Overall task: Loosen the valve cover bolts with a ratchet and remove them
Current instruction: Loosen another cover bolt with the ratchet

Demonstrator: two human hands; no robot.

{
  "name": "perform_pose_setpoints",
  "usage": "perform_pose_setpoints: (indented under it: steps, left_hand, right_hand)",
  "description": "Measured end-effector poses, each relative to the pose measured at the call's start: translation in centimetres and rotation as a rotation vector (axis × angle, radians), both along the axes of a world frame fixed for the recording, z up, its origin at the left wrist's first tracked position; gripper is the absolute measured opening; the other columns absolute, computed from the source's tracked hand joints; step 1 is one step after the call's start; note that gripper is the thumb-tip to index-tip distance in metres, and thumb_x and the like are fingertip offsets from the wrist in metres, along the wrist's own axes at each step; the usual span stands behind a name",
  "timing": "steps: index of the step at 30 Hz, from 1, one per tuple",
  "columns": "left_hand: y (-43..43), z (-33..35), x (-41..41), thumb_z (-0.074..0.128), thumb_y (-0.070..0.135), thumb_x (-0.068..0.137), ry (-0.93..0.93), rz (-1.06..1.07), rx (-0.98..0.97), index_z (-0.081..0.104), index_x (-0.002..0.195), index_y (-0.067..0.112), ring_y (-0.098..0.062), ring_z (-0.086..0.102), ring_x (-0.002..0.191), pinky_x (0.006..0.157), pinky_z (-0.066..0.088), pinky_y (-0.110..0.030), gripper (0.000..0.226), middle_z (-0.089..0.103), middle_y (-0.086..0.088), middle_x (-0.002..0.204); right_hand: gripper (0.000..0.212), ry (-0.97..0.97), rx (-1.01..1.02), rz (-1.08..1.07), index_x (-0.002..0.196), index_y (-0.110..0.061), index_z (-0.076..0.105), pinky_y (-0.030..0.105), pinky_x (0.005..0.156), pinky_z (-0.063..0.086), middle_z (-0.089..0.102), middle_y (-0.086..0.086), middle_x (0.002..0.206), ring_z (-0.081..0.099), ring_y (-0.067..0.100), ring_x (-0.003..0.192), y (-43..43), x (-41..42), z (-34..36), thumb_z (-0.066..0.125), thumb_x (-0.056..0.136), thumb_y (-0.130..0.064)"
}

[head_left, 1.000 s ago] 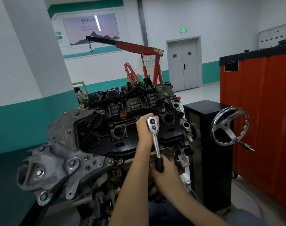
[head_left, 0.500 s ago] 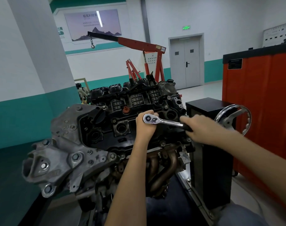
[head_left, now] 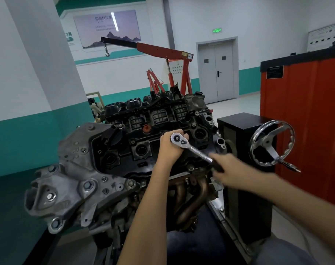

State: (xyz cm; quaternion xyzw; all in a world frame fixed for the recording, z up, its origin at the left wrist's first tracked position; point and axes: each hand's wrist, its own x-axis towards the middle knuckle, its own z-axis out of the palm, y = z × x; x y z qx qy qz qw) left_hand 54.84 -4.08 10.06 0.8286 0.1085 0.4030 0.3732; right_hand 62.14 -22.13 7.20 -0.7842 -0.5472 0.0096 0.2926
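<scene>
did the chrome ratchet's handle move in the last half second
Yes. The chrome ratchet in the right hand has swung from level down toward the brown exhaust pipes; its head stays on the black valve cover.

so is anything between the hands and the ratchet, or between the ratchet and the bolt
Nothing visible. The left hand grips round the head of the ratchet on the engine cover, the right hand holds its handle. The bolt is hidden under the head, so that fit cannot be checked.
</scene>
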Motion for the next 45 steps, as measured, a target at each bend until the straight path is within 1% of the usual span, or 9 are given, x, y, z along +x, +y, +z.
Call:
perform_pose_setpoints:
  steps: [5, 11, 15, 21, 27, 32, 37, 40, 45]
  left_hand:
    - [-0.5, 0.0, 0.4, 0.057, -0.005, 0.088, -0.057, 0.036, -0.046, 0.024, 0.051, 0.019, -0.008, 0.022, 0.051, 0.054, 0.02, -0.025, 0.055, 0.026, 0.008, 0.047]
    - [-1.9, 0.2, 1.3, 0.052, -0.011, 0.084, -0.164, 0.12, -0.165, 0.02, 0.054, 0.018, -0.007, 0.017, 0.045, 0.049, 0.015, -0.019, 0.053, 0.018, 0.004, 0.049]
    - [-2.1, 0.4, 1.2, 0.053, -0.009, 0.085, -0.138, 0.143, -0.112, 0.02, 0.055, 0.017, -0.009, 0.016, 0.048, 0.049, 0.016, -0.02, 0.052, 0.019, 0.002, 0.052]
    - [-0.1, 0.1, 0.0, 0.058, -0.001, 0.09, 0.016, 0.026, 0.002, 0.024, 0.055, 0.017, -0.012, 0.022, 0.053, 0.055, 0.021, -0.029, 0.053, 0.025, 0.001, 0.053]
    - [-0.2, 0.2, -0.1, 0.058, -0.003, 0.089, 0.002, 0.004, -0.002, 0.025, 0.054, 0.019, -0.014, 0.023, 0.056, 0.059, 0.021, -0.032, 0.053, 0.025, 0.003, 0.052]
    - [-0.6, 0.1, 0.4, 0.053, -0.008, 0.087, -0.097, 0.071, -0.148, 0.022, 0.055, 0.017, -0.009, 0.02, 0.052, 0.052, 0.018, -0.025, 0.051, 0.022, 0.001, 0.054]
    - [-2.0, 0.2, 0.9, 0.054, -0.009, 0.085, -0.134, 0.124, -0.104, 0.022, 0.058, 0.016, -0.008, 0.016, 0.051, 0.05, 0.015, -0.022, 0.049, 0.019, -0.002, 0.056]
    - [-1.4, 0.2, 0.5, 0.056, -0.005, 0.089, -0.09, 0.093, -0.011, 0.02, 0.058, 0.017, -0.011, 0.017, 0.055, 0.052, 0.016, -0.024, 0.052, 0.02, 0.0, 0.055]
    - [0.0, 0.0, -0.2, 0.059, 0.002, 0.091, 0.01, 0.031, 0.023, 0.024, 0.056, 0.018, -0.009, 0.023, 0.052, 0.052, 0.021, -0.024, 0.052, 0.026, 0.006, 0.051]
  right_hand:
    - [0.015, -0.414, -0.1, -0.137, 0.101, -0.021, 0.05, 0.023, 0.056, 0.038, 0.044, -0.008, 0.069, 0.058, 0.021, 0.068, -0.5, 3.0, 4.1, 0.059, 0.09, -0.017]
    - [0.021, 0.457, 0.332, -0.109, 0.083, -0.024, 0.052, 0.014, 0.047, 0.042, 0.057, -0.001, 0.067, 0.053, 0.002, 0.05, 2.5, -6.7, -5.0, 0.062, 0.084, -0.005]
    - [0.021, 0.735, 0.511, -0.052, 0.08, -0.024, 0.055, 0.012, 0.044, 0.042, 0.06, -0.006, 0.058, 0.055, 0.0, 0.047, 5.5, -10.3, -6.2, 0.06, 0.084, -0.004]
    - [0.03, 0.242, 0.119, 0.049, 0.087, -0.031, 0.053, 0.019, 0.052, 0.045, 0.058, -0.003, 0.07, 0.053, 0.005, 0.054, 1.0, -2.4, -2.8, 0.059, 0.084, -0.001]
    - [0.019, -0.55, -0.114, -0.147, 0.109, -0.023, 0.052, 0.02, 0.053, 0.034, 0.041, -0.011, 0.069, 0.046, 0.013, 0.063, -0.3, 3.3, 5.1, 0.057, 0.091, -0.021]
    - [0.014, 0.128, 0.122, -0.104, 0.091, -0.019, 0.05, 0.03, 0.056, 0.046, 0.058, 0.007, 0.076, 0.057, 0.021, 0.065, 1.1, -3.6, -2.3, 0.06, 0.086, -0.01]
    - [0.016, 0.664, 0.487, -0.111, 0.083, -0.019, 0.053, 0.011, 0.046, 0.041, 0.059, -0.003, 0.066, 0.053, 0.0, 0.049, 5.0, -10.3, -6.6, 0.06, 0.086, -0.004]
    - [0.022, 0.653, 0.478, -0.091, 0.086, -0.023, 0.057, 0.011, 0.054, 0.044, 0.063, -0.004, 0.065, 0.058, 0.0, 0.057, 5.0, -10.2, -6.3, 0.06, 0.084, -0.002]
    - [0.022, 0.164, 0.076, 0.037, 0.092, -0.021, 0.057, 0.027, 0.061, 0.047, 0.057, -0.003, 0.073, 0.055, 0.011, 0.064, 0.4, -1.8, -1.8, 0.061, 0.083, -0.002]
